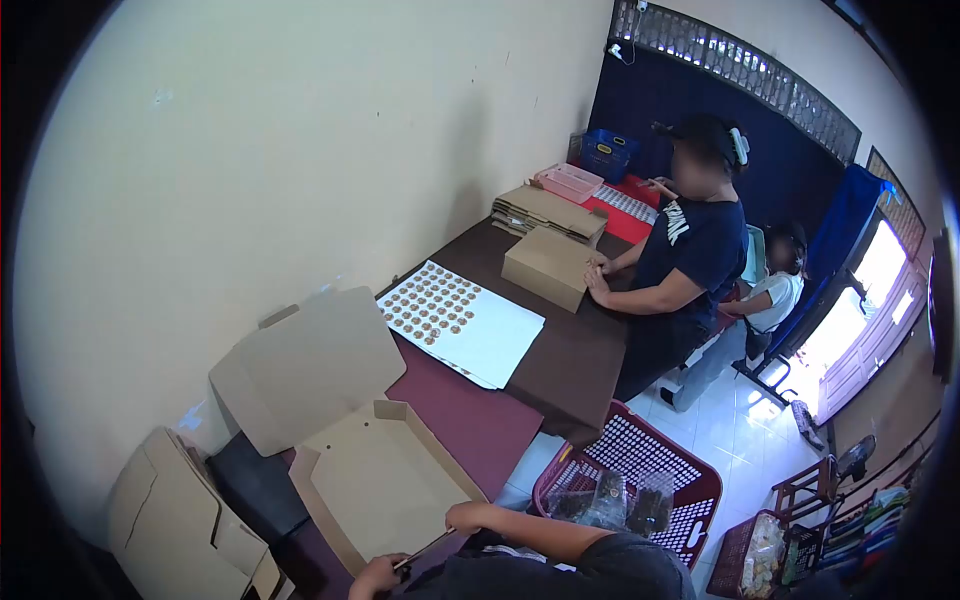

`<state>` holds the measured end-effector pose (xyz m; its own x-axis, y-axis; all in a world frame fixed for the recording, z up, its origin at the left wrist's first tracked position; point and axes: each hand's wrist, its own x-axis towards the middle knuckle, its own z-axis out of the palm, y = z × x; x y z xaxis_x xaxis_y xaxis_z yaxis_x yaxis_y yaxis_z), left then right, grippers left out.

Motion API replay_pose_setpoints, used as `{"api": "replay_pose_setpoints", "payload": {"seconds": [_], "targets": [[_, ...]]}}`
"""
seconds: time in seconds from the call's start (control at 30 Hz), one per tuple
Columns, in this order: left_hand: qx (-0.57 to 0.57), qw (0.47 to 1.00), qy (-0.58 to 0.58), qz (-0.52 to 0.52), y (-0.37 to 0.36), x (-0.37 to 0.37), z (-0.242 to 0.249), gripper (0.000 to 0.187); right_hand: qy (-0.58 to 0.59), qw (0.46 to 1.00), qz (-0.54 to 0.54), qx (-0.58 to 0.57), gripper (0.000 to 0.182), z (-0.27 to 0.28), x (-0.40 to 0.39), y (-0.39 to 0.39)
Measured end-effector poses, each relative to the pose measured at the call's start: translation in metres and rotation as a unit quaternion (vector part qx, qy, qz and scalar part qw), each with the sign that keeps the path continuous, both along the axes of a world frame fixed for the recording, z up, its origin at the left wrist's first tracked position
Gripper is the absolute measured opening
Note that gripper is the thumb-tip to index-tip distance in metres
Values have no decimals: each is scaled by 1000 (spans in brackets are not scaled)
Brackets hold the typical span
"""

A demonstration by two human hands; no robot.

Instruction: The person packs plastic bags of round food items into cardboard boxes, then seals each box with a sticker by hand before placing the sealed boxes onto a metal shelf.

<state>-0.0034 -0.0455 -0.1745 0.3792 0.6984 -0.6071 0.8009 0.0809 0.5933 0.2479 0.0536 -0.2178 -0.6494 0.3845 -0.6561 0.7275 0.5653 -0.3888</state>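
An open brown cardboard box lies on the table in front of me, its lid raised and leaning back toward the wall. My left hand is closed at the near left end of the box's front edge. At the other end of that edge, my right hand grips the cardboard with curled fingers. Between both hands the front flap runs as a thin slanted strip. My fingertips are partly hidden.
Flattened cardboard stands at the left. A sticker sheet lies beyond my box. A co-worker presses on a closed box; another person sits behind. A maroon basket with plastic-wrapped packs stands on the floor, right of the table.
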Motion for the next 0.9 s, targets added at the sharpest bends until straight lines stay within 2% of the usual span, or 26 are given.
{"api": "replay_pose_setpoints", "payload": {"seconds": [0.13, 0.2, 0.27, 0.33, 0.37, 0.4, 0.43, 0.5, 0.53, 0.57, 0.6, 0.63, 0.67, 0.7, 0.73, 0.77, 0.8, 0.83, 0.9], "targets": [[-6, 1000, -17, 17, 1, -3, -16, 43, -4, 1000, -23, -10, 44, 4, 2, 0], [-11, 997, -73, 11, -3, -6, -25, 43, -13, 999, -24, -31, 46, 18, 4, -4], [-15, 978, -187, 87, -12, -9, -31, 42, 153, 969, -111, -161, 51, 39, 15, -4], [210, 937, -255, 115, -10, 2, 26, 40, 336, 888, -172, -261, 55, 27, 25, 15], [165, 885, -350, 257, -17, -1, 15, 33, 405, 855, -245, -213, 44, 48, 31, 18], [296, 867, -270, 296, -16, -8, 24, 25, 404, 845, -333, -106, 37, 71, 34, 24], [329, 833, -251, 366, -14, -16, 25, 24, 476, 778, -409, -28, 33, 72, 37, 32], [356, 762, -235, 487, -12, -32, 8, 27, 448, 737, -495, 106, 34, 75, 49, 47], [353, 726, -243, 538, -12, -36, -4, 32, 446, 746, -486, 96, 34, 60, 53, 51], [353, 721, -239, 547, -16, -34, -9, 32, 399, 761, -496, 125, 36, 33, 59, 55], [418, 725, -106, 536, -14, -30, -11, 38, 353, 771, -506, 159, 38, 13, 62, 56], [476, 715, 27, 512, -9, -28, -12, 44, 356, 771, -502, 161, 38, 2, 58, 50], [448, 745, 28, 493, -9, -28, -17, 59, 349, 800, -469, 135, 39, -9, 50, 40], [449, 745, 27, 493, -6, -23, -14, 59, 338, 827, -435, 107, 41, -9, 41, 33], [323, 736, -127, 581, -3, -12, -13, 64, 338, 827, -436, 107, 41, -7, 37, 33], [181, 692, -274, 643, -3, -5, -12, 69, 301, 838, -442, 105, 41, -6, 35, 31], [85, 706, -300, 636, -4, -10, -44, 75, 265, 848, -447, 104, 41, -1, 32, 30], [88, 705, -300, 636, -10, -5, -69, 75, 267, 848, -446, 105, 41, -1, 34, 33], [24, 669, -406, 622, -13, 0, -100, 75, 247, 845, -460, 116, 39, 0, 42, 46]]}}
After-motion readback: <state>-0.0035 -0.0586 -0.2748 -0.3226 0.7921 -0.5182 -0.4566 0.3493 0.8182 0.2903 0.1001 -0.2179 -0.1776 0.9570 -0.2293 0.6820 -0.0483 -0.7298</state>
